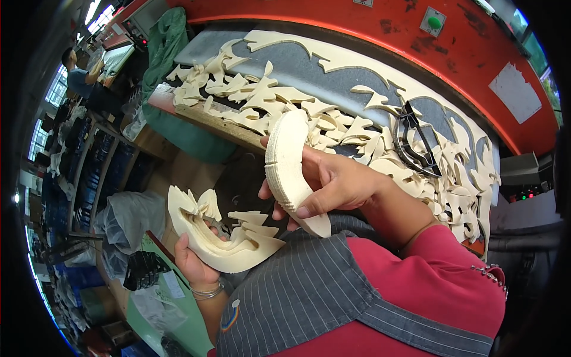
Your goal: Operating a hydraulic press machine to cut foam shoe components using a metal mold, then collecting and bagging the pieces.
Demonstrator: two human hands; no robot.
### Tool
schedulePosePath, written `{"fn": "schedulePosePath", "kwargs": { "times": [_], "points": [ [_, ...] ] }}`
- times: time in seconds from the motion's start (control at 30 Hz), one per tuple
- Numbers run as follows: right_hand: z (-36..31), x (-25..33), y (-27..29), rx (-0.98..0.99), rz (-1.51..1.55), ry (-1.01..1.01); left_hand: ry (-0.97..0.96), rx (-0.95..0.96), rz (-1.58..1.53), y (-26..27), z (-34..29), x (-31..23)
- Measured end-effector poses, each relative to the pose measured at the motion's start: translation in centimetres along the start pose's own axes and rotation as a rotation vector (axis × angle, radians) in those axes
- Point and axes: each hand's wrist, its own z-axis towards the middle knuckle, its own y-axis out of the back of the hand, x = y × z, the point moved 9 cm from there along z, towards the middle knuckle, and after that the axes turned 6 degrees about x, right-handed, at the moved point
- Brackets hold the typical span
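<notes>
My right hand (345,181) is closed round a neat stack of crescent-shaped cream pieces (288,157), held upright in front of my chest with the layered edges showing. Lower and to the left, my left hand (193,262) grips a bundle of cream offcuts (241,254), whose curved inner edge and pointed ends fan apart. Its fingers are partly hidden behind the bundle. The two stacks are apart. Beyond my right hand, a black curved cutting die (416,146) rests among loose cream scraps (267,95) on the machine bed.
A red machine beam (369,24) with a green button (435,22) runs across the back. Cut cream sheet (351,62) lies on the grey bed (285,62). At left are a green table (146,315), black dies (144,269), plastic bags (128,217) and, farther off, a person (83,74).
</notes>
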Motion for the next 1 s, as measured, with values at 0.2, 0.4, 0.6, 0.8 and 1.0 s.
{"fn": "schedulePosePath", "kwargs": {
  "times": [0.2,0.4,0.6,0.8,1.0],
  "points": [
    [0.1,0.4,0.0,0.003,-0.031,0.001,-0.005,0.023,-0.019,0.1,0.4,0.1],
    [0.0,1.0,0.8,-0.003,-0.012,-0.008,-0.010,0.026,-0.011,-0.6,1.2,0.2],
    [-0.1,0.6,0.0,-0.028,0.018,-0.038,0.004,0.026,-0.009,-0.5,0.2,-0.1],
    [-0.7,-0.4,0.0,-0.142,-0.179,-0.060,0.000,0.022,0.084,-1.7,-0.2,-0.3],
    [1.2,-3.4,-1.1,-0.123,-0.516,-0.121,-0.053,0.027,0.234,-5.8,0.2,-1.4]
  ]
}}
